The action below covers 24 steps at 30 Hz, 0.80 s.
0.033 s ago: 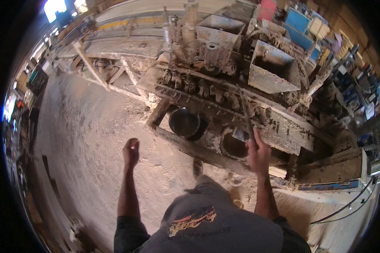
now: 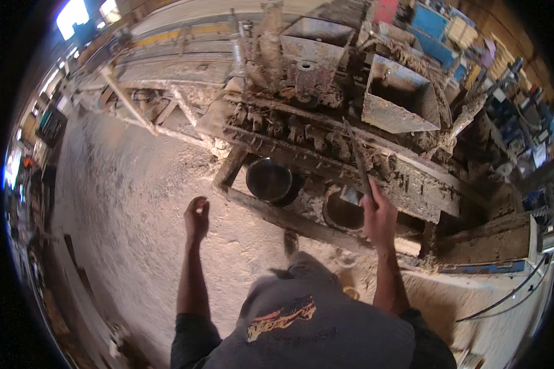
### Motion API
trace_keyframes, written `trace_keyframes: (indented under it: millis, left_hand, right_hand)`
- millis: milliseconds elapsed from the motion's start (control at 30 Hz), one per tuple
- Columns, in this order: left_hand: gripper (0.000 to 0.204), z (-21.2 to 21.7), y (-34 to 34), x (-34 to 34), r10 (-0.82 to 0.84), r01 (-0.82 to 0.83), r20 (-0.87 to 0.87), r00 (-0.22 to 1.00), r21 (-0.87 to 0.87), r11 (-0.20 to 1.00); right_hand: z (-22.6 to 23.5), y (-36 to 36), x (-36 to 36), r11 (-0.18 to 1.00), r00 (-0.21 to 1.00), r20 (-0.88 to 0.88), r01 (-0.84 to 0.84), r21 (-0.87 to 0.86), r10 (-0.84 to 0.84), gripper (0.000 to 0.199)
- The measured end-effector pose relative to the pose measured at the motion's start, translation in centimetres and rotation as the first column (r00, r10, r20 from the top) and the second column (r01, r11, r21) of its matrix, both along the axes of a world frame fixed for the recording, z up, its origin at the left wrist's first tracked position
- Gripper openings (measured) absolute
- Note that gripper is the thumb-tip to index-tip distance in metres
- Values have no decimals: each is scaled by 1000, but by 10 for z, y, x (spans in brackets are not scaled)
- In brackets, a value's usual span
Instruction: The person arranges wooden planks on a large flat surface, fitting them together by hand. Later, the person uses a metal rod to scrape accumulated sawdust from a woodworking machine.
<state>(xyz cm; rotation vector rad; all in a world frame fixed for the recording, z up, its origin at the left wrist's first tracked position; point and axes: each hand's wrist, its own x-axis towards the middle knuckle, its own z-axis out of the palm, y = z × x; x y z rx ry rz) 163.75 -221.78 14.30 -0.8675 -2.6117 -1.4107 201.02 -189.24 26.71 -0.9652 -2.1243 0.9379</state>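
Holds left hand point(image 2: 196, 218) over dusty floor point(image 2: 135, 178), left of centre, with loosely curled fingers and no visible object; cannot tell fingertip contact. Clamps right hand point(image 2: 380, 220) around near end of slim bar point(image 2: 358, 157), right of centre, angled up-left, probably for reach over caked row of fittings point(image 2: 295, 132) without touching by hand. Behind near rail point(image 2: 277, 218), mid-frame: dark round bucket point(image 2: 255, 178) and second round container point(image 2: 329, 212), presumably penned against shifting. Farther, upper right: open metal box point(image 2: 381, 117), apparently mouth-up for holding material.
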Motion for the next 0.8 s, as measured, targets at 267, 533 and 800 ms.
trace_keyframes:
  millis: [267, 533, 800]
  left_hand:
    - [42, 167, 213, -135, -221, 282, -482, 848, 56, 958]
    - [57, 322, 394, -217, -332, 531, -495, 803, 341, 776]
    - [23, 309, 417, -221, -160, 437, -531, 832, 449, 780]
  right_hand:
    - [70, 89, -156, 990, 766, 628, 112, 81, -139, 30]
    - [77, 140, -254, 969, 642, 758, 241, -53, -118, 21]
    - [40, 146, -241, 985, 648, 746, 41, 166, -152, 46]
